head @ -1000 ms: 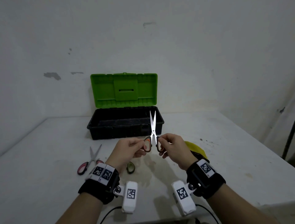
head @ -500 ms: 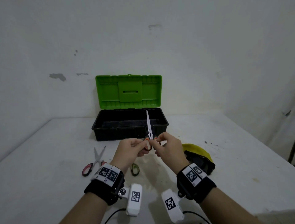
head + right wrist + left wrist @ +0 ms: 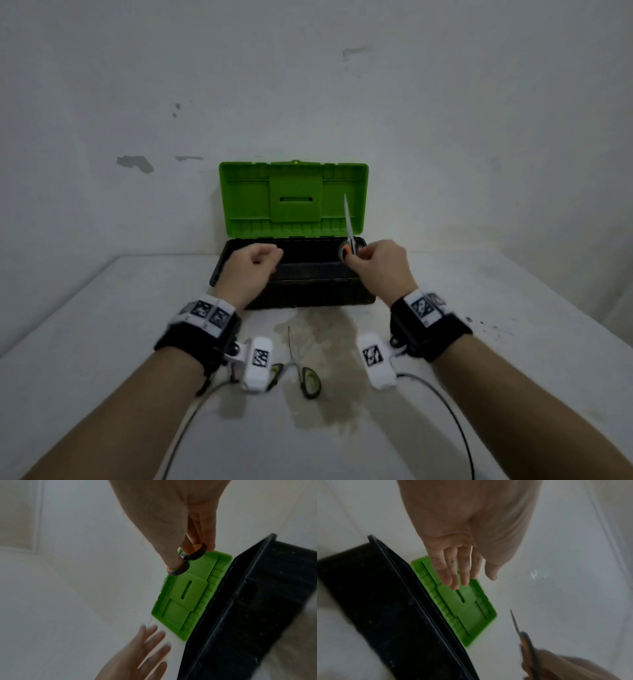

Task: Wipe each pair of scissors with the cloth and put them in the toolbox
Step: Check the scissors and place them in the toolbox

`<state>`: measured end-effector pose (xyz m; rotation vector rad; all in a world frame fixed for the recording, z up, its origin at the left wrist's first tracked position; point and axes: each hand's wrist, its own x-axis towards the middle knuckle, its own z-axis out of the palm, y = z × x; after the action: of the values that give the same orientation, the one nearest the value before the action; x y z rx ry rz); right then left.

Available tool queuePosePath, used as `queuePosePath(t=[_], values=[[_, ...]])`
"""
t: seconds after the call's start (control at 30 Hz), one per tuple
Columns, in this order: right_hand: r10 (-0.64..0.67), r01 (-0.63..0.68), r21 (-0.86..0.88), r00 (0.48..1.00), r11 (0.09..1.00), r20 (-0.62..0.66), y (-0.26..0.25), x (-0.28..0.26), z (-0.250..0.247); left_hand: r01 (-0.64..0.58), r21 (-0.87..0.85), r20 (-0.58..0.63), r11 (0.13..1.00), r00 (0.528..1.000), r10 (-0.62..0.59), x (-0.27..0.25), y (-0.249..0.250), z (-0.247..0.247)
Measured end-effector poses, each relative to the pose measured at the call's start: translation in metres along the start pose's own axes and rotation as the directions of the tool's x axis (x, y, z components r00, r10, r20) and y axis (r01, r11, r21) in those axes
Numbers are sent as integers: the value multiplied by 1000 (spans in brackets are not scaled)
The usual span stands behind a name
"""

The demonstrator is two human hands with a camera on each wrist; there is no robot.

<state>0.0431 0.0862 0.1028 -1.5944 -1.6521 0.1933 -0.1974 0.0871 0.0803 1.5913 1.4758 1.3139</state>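
The black toolbox [image 3: 298, 294] stands open against the wall with its green lid [image 3: 246, 202] upright. My right hand [image 3: 356, 257] pinches the handles of the orange-and-grey scissors [image 3: 348, 226] above the box's right end, blades closed and pointing up. In the right wrist view my thumb and fingers [image 3: 208, 545] grip the grey handle loops [image 3: 179, 572]. My left hand [image 3: 270, 257] hovers empty over the box's left part, with relaxed fingers [image 3: 464, 574]. Green-handled scissors [image 3: 303, 371] lie on the table near my wrists. No cloth is in view.
The white table [image 3: 102, 342] meets a white wall just behind the toolbox. A stained patch [image 3: 318, 342] marks the table in front of the box. Cables [image 3: 455, 421] trail from both wrist cameras toward the table's near edge.
Both hands moved forward from above the table to over the toolbox. My left hand let go of the scissors and drew away to the left; the right hand alone now holds them.
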Motion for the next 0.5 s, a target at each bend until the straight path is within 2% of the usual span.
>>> queuePosePath(t=[0.13, 0.23, 0.3, 0.43, 0.5], values=[[142, -128, -159, 986, 979, 83, 4, 54, 18, 37, 218, -46, 975, 999, -28, 43, -28, -38], [208, -133, -313, 953, 940, 220, 2, 74, 54, 67, 386, -25, 920, 998, -62, 65, -46, -52], [236, -130, -350, 930, 928, 282, 3, 83, 74, 91, 464, -26, 881, 996, -90, 76, -61, -59], [277, -103, -409, 877, 907, 393, 8, 96, 102, 227, 439, -51, 869, 972, -229, 87, -92, -59], [296, -92, -440, 858, 893, 421, 12, 100, 113, 283, 359, -51, 889, 957, -284, 90, -108, -55]])
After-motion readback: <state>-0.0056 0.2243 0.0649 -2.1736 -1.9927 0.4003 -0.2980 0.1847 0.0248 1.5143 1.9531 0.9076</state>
